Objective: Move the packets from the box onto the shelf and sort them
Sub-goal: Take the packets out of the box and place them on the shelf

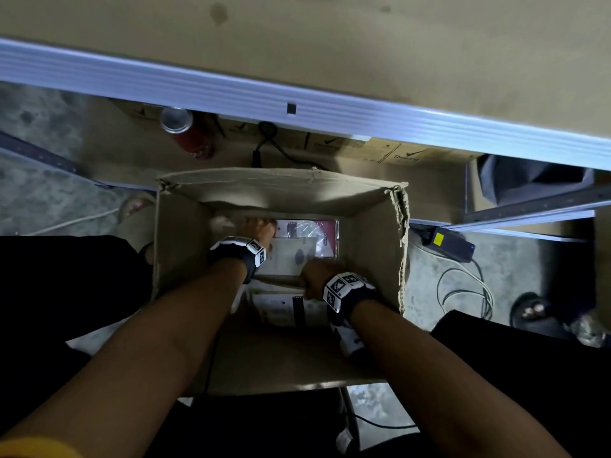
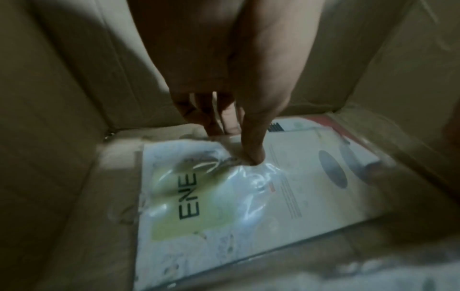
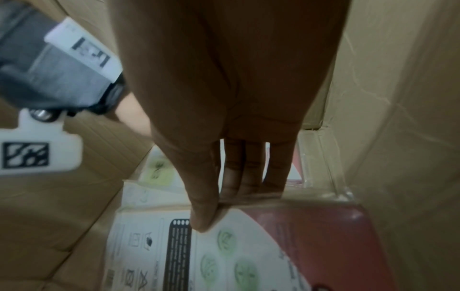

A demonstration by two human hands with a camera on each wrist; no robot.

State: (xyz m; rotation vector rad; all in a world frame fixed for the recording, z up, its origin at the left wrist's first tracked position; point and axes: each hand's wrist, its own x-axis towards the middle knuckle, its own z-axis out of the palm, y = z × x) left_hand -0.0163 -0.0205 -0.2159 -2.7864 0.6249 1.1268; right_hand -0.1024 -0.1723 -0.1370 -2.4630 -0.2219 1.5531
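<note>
The clear wrap of a white packet (image 2: 224, 196) is pinched by the left hand (image 2: 231, 94). A red-and-white packet (image 3: 286, 246) is gripped at its edge by the right hand (image 3: 231, 118). Both packets are enclosed by the box (image 1: 373, 233), below the shelf (image 1: 330, 44). The print is blurred.

At the centre of the head view we see an open brown cardboard box (image 1: 178, 246) with a torn right rim. On its floor lie flat plastic-wrapped packets: a white one (image 2: 248, 196) printed "ENE" with a pale green patch, overlapping a red-and-white one (image 1: 325, 234) toward the far wall. A third, a white-and-red packet (image 3: 248, 246), lies at the box's near side, bottom of the right-wrist view.
</note>
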